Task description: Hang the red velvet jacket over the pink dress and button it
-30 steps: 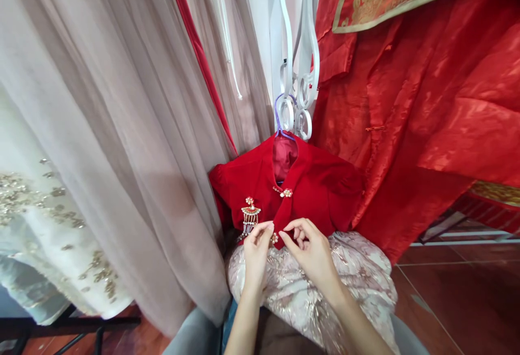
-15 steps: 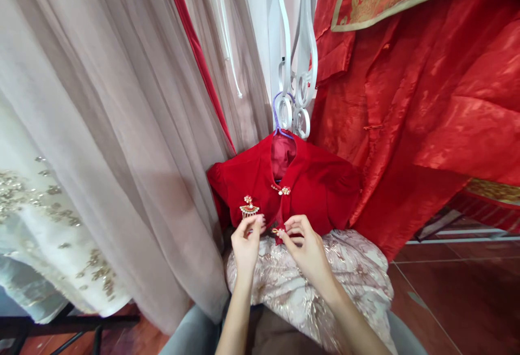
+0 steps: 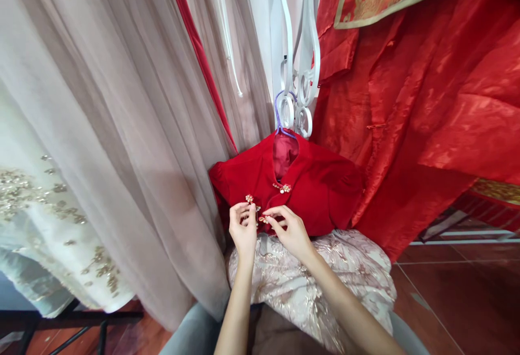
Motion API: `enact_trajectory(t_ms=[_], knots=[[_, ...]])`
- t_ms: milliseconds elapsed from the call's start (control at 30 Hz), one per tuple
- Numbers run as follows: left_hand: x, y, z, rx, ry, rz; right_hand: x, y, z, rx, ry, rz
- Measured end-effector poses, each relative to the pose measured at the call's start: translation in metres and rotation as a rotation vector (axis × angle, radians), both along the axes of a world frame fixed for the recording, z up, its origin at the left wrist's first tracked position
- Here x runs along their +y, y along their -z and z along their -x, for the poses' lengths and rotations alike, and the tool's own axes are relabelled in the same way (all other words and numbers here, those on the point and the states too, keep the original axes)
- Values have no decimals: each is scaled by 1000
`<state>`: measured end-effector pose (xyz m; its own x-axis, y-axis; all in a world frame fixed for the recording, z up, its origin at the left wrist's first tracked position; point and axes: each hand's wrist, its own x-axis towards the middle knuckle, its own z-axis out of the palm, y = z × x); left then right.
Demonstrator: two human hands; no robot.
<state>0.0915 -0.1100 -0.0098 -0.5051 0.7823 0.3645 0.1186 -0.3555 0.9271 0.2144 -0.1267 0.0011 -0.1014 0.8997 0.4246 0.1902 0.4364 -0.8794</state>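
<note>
A red velvet jacket [image 3: 320, 192] with short puffed sleeves hangs in front of me on a purple hanger [image 3: 278, 111]. A jewelled flower clasp [image 3: 284, 188] fastens its collar. Below it, my right hand [image 3: 290, 230] pinches a small gold-and-pearl clasp [image 3: 264, 219] between thumb and forefinger. My left hand [image 3: 242, 236] is closed in a pinch at the jacket front, just left of that clasp; what its fingertips hold is hidden. Above the left fingers shows the flower top of a brooch [image 3: 249, 199], whose lower part the hand covers.
Patterned pale fabric with metallic threads [image 3: 325, 273] lies over my lap. A white scrolled metal stand [image 3: 287, 73] carries the hanger. Long greyish-pink drapes [image 3: 122, 127] and a white beaded gown [image 3: 81, 257] hang left; red satin garments [image 3: 406, 105] hang right above the tiled floor [image 3: 447, 290].
My right hand has moved left and slightly up with the small clasp, bringing it close to the left hand. My left hand has risen slightly and now covers the brooch's fan-shaped part.
</note>
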Motion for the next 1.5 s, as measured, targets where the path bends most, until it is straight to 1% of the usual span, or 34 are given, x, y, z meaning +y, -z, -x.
enact_trajectory(t_ms=[100, 167, 267, 367, 467, 567, 667, 767, 967, 1067, 1200, 1300, 1367, 1400, 1433, 1500], knots=[[1, -2, 5, -122, 114, 27, 19, -2, 11, 55, -8, -4], [3, -3, 7, -197, 151, 62, 26, -4, 16, 98, -3, 4], [3, -4, 7, -261, 140, 96, 29, -6, 19, 125, -20, 0], [2, -5, 5, -288, 134, 100, 30, -5, 20, 130, 10, -21], [1, -7, 4, -241, 142, 85, 30, -4, 23, 131, 61, -49], [0, -9, 5, -172, 118, 77, 30, -3, 27, 123, 86, -58], [-1, -11, 7, -135, 93, 72, 29, -5, 28, 125, 47, -45], [-1, -14, 9, -104, 111, 72, 30, -8, 25, 119, -3, -28], [4, -17, 19, 1, 148, 82, 36, -7, 24, 77, 26, -59], [9, -14, 22, -16, 186, 98, 39, -3, 27, 120, 17, -52], [13, -11, 20, -172, 249, 103, 39, -1, 28, 211, -13, 14], [11, -9, 19, -286, 270, 109, 35, 2, 22, 258, -121, 83], [8, -3, 21, -282, 222, 109, 28, 8, 14, 272, -183, 128], [6, 2, 22, -261, 179, 110, 23, 14, 10, 268, -174, 147], [3, 8, 23, -233, 134, 115, 18, 20, 7, 254, -134, 166], [-2, 24, 25, -159, 76, 138, 9, 37, 3, 183, 9, 190]])
